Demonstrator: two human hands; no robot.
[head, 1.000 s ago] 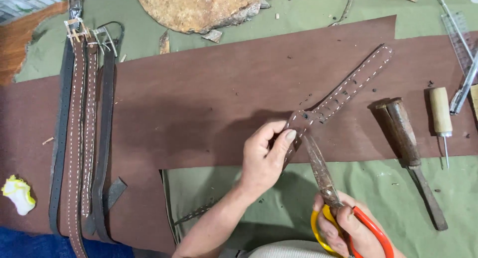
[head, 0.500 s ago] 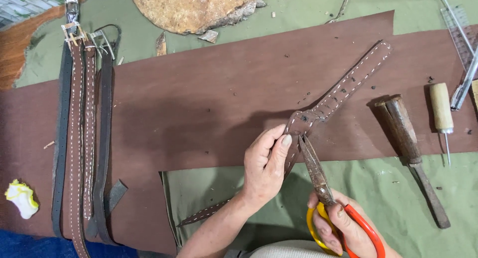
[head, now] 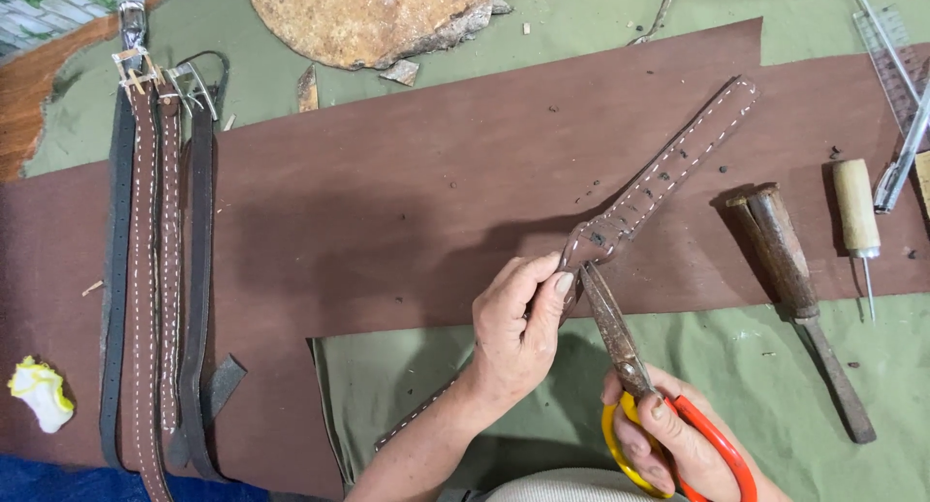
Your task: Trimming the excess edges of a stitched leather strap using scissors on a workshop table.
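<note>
My left hand (head: 518, 328) pinches a brown stitched leather strap (head: 668, 177) that runs up and to the right over a large brown leather sheet (head: 387, 202). The strap's other end trails down past my left wrist. My right hand (head: 673, 444) grips scissors (head: 620, 342) with one yellow and one orange handle. Their rusty blades point up at the strap just beside my left thumb, and the tips meet the strap's edge there.
Several dark belts with buckles (head: 160, 260) lie in a row at the left. A rusty chisel-like tool (head: 799, 303) and a wooden-handled awl (head: 857, 226) lie at the right, a clear ruler (head: 896, 61) beyond. A rough stone slab (head: 373, 17) sits at top.
The scissors' blades have closed in on the strap at my left thumb. Both hands stay almost where they were.
</note>
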